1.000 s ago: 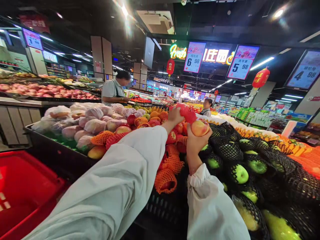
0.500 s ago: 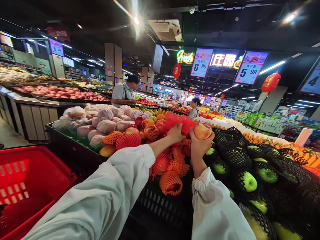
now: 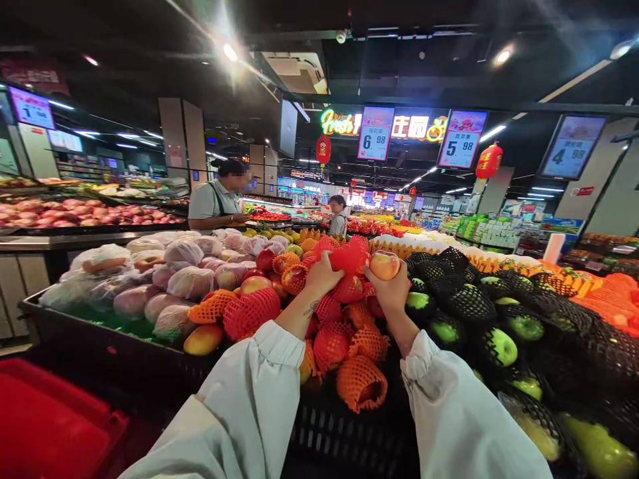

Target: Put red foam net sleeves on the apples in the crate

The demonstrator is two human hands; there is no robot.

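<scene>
My right hand (image 3: pixel 391 291) is closed around a yellow-and-red apple (image 3: pixel 385 265), bare of any net, and holds it above the pile. To its left, my left hand (image 3: pixel 322 274) grips a red foam fruit net (image 3: pixel 351 254), which stretches across to the right hand's fingers. Whether anything is inside that net I cannot tell. Below both hands lie apples in red foam nets (image 3: pixel 330 347) and orange foam nets (image 3: pixel 362 384). A larger red net (image 3: pixel 251 311) and a yellow-red fruit (image 3: pixel 203 339) rest left of my left forearm.
Bagged pinkish fruit (image 3: pixel 190 282) fills the left of the black display bin (image 3: pixel 107 346). Green apples in black nets (image 3: pixel 500 347) lie to the right. A red basket (image 3: pixel 50 419) stands low at left. Two people, one nearer (image 3: pixel 214 203), stand behind the display.
The view has swung right, so the display sits further left. My hands have come closer together, and the red net is now bunched between them. The apple stays in my right hand.
</scene>
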